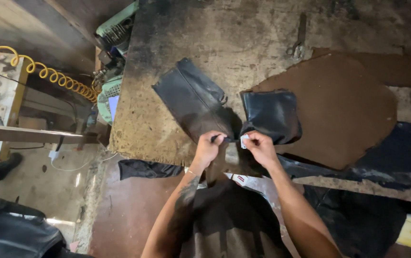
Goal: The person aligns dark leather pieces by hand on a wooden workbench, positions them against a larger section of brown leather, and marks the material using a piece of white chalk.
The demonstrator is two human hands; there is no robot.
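While both hands meet at the near edge of the worktop [167, 138], the left hand [208, 149] pinches a dark pen-like tool, its fingers closed around it, and the right hand [261, 147] grips a small white tag [244, 141] between thumb and forefinger. Held this close together, the tag sits steady against the tool's tip. Just beyond the knuckles lie two black leather pieces: a long one [193, 98] angled away to the left and a squarer folded one [271, 114] to the right, resting partly on a brown board [348, 110]. Another small white-and-red label [241, 178] lies below the hands. A yellow coiled hose [48, 71] hangs far left.
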